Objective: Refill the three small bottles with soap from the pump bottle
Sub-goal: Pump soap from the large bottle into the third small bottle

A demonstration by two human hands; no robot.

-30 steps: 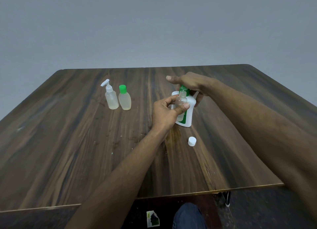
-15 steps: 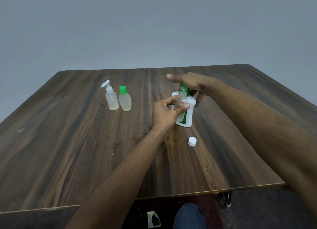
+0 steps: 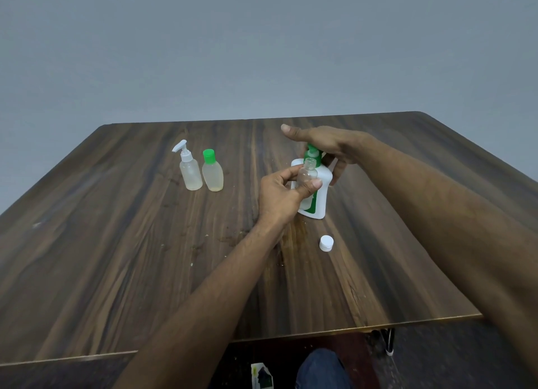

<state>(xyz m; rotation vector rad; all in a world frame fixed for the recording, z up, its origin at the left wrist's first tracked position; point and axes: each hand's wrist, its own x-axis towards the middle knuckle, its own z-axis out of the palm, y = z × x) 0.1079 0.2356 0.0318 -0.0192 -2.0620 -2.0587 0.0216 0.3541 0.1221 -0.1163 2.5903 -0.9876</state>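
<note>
A white pump bottle (image 3: 318, 197) with a green pump head stands upright near the table's middle. My right hand (image 3: 323, 145) lies on top of the pump head, palm down, thumb stretched left and fingers curled behind the bottle. My left hand (image 3: 281, 197) grips a small clear open bottle (image 3: 307, 174) upright, its mouth just under the green spout. It looks almost empty. Its white cap (image 3: 326, 243) lies on the table nearer me. Further left stand a small bottle with a white pump (image 3: 189, 170) and a small bottle with a green cap (image 3: 212, 171), both holding pale liquid.
The dark wooden table (image 3: 116, 257) has a wet amber patch and small specks in front of the pump bottle. Its front edge runs close to me, with my knee and a chair leg below it. A grey wall stands behind.
Almost nothing differs: both hands keep their hold, and the small clear bottle stays under the spout.
</note>
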